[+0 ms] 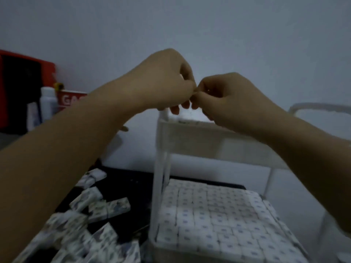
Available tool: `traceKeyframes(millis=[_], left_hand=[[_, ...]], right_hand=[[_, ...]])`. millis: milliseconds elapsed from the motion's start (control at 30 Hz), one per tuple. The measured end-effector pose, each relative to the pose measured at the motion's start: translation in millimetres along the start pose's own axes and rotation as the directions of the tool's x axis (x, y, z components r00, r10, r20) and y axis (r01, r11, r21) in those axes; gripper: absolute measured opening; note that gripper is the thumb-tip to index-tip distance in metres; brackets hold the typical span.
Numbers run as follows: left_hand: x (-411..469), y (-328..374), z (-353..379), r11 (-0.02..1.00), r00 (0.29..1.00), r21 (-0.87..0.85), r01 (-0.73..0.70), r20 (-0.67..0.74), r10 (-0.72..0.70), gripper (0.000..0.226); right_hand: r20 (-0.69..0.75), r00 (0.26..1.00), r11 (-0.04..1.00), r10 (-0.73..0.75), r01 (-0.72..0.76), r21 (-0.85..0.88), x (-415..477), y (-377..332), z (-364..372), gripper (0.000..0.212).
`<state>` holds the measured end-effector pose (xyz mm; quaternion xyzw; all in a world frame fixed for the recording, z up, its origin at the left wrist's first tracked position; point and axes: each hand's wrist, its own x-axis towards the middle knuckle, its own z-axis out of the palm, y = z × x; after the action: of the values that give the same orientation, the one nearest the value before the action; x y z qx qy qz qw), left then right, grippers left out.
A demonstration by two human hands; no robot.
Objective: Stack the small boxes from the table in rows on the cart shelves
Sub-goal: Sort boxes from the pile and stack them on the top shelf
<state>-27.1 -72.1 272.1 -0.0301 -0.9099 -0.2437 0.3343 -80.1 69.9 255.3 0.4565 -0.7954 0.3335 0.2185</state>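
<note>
Both hands are raised in front of me above the white cart's top shelf [191, 128]. My left hand [163, 82] and my right hand [228, 99] have curled fingers, and their fingertips meet at the middle. No object shows between them. Below, the cart's lower shelf holds small white boxes with blue print [209, 215], packed upright in tight rows. More of the same small boxes [91, 211] lie loose in a heap on the dark table at lower left. The picture is blurred.
A white cart post [159, 168] rises between table and shelf, and the cart's handle [322, 107] shows at right. At the back left stand a red container [22, 88], a white bottle [48, 103] and a red cup [72, 99]. A plain wall is behind.
</note>
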Motion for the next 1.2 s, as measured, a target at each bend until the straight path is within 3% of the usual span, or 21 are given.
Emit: traceKeyframes(millis=[100,200,333,400,467,567,700,833,1033,1200], left_hand=[[-55,-41,-11,0.994,0.997,-0.084,0.067,0.043,-0.063,0.026],[-105,-105,-6,0.970,0.974,-0.104,0.220,0.086,-0.211,0.029],[-169,-207,10,0.851,0.849,-0.032,0.523,0.107,-0.518,0.029],[-194,-251,17,0.804,0.800,0.042,0.593,0.082,-0.595,0.031],[-212,-282,22,0.777,0.776,0.092,0.623,0.055,-0.629,0.030],[-220,-309,31,0.780,0.780,0.108,0.617,0.053,-0.624,0.027],[-204,-334,39,0.817,0.816,0.156,0.555,0.087,-0.571,0.023],[-190,-360,43,0.811,0.779,0.223,0.541,0.229,-0.583,0.015],[-179,-374,47,0.810,0.726,0.279,0.516,0.359,-0.586,0.028],[-172,-369,56,0.759,0.673,0.460,0.461,0.376,-0.637,0.046]], right_hand=[[0.049,0.998,0.996,-0.046,0.042,0.076,-24,-27,47,0.027],[0.214,0.976,0.995,-0.042,0.021,0.101,-41,-36,113,0.023],[0.443,0.896,0.999,0.018,-0.033,0.028,-47,-19,215,0.013],[0.503,0.859,0.995,0.091,-0.101,-0.006,-43,-1,264,0.006],[0.508,0.844,0.984,0.172,-0.173,-0.044,-34,17,308,0.013],[0.446,0.850,0.960,0.281,-0.244,-0.139,-16,40,361,0.027],[0.406,0.838,0.928,0.366,-0.293,-0.232,9,59,405,0.027],[0.471,0.763,0.896,0.443,-0.385,-0.220,33,66,436,0.031],[0.572,0.658,0.869,0.489,-0.422,-0.258,51,72,461,0.045],[0.596,0.660,0.875,0.458,-0.452,-0.172,52,74,465,0.034]])
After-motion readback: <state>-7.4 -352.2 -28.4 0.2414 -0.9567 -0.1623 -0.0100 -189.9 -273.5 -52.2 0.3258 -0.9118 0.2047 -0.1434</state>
